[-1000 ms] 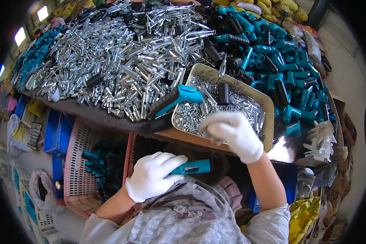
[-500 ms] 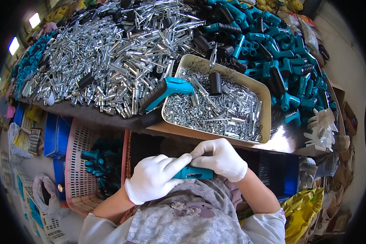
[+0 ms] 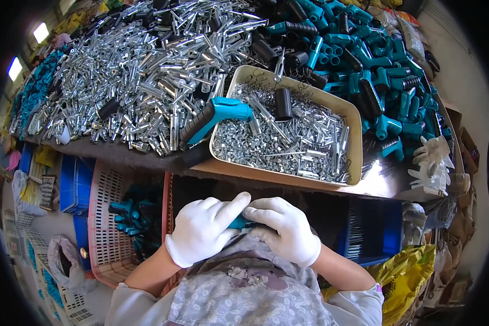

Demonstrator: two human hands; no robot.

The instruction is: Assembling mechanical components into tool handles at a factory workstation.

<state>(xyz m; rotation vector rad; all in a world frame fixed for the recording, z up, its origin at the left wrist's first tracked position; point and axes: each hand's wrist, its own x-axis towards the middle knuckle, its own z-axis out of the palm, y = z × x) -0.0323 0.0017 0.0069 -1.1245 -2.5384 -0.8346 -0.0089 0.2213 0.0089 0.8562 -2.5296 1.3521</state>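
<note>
In front of my apron, both white-gloved hands are close together around a teal plastic handle piece (image 3: 237, 222), mostly covered by the gloves. My left hand (image 3: 202, 231) wraps around it, its thumb and forefinger raised near the top. My right hand (image 3: 284, 230) has its fingers curled over the other end; whether a small part is in them is hidden. Just beyond, a cream tray (image 3: 355, 146) on the bench contains small metal nuts, pins and springs, with a black sleeve (image 3: 283, 104) on top. A teal and black pistol-shaped handle (image 3: 214, 117) leans on the tray's left rim.
Shiny metal tubes (image 3: 141, 81) are heaped at the far left, teal handles (image 3: 386, 81) at the far right. Below the bench are a pink basket (image 3: 104, 217) with teal parts and a blue bin (image 3: 388, 233). White gloves (image 3: 432, 165) hang at the bench's right end.
My right hand has shifted left and down, its fingers now curled over the teal handle piece. Less of that piece shows. The view has moved slightly.
</note>
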